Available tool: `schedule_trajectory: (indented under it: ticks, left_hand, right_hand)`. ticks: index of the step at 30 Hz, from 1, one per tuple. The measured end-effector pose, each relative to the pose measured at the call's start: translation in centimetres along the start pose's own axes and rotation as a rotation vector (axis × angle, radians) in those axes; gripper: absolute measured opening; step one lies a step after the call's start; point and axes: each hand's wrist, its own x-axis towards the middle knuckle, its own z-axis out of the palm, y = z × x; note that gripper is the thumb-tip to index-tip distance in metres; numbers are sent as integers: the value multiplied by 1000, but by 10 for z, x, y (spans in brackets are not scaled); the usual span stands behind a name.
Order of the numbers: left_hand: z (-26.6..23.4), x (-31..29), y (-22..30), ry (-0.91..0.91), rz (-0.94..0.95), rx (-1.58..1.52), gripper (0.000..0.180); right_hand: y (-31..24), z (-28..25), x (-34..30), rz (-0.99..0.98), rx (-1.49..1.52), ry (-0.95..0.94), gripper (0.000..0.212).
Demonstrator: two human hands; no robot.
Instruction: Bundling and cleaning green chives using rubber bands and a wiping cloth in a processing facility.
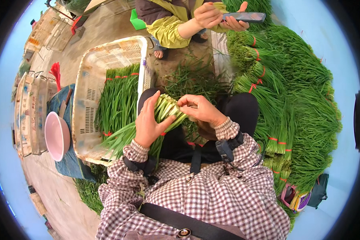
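Observation:
A bunch of garlic chives (169, 110) lies across my lap, its pale cut ends pointing up and away from me. The green leaves trail down to the left, toward the crate. My left hand (148, 123) is wrapped round the bunch from the left, thumb across the stalks. At the stalk ends, my right hand (201, 109) has its fingers bent and pinched against the right side of the bunch. What sits between those fingertips is too small to make out. A red band shows on the bunch below my left thumb.
A white plastic crate (84, 76) at my left holds tied chive bundles (120, 96). More bundles with red bands (288, 100) are piled along my right. Loose trimmings (194, 82) litter the floor ahead. A pink basin (57, 136) stands far left. Opposite, another person's hands hold a phone (248, 17).

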Motion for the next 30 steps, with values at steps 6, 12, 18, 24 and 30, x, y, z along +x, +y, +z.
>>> schedule_trajectory:
  ticks: [6,12,18,24,30]
  left_hand:
    - [4,3,-14,5,-14,-43,54]
    - [15,3,-13,40,10,25,54]
    - [19,3,-9,102,-22,29,49]
    - [30,6,-7,139,-30,118,45]
    - [23,5,-6,123,-37,69,46]
  right_hand:
    - [4,-1,0,32,86,18,14]
    - [-63,3,-21,-449,32,124,16]
    - [-8,56,-3,-491,-743,257,19]
    - [15,9,26,-189,-850,501,11]
    - [-10,34,-3,-529,-747,222,7]
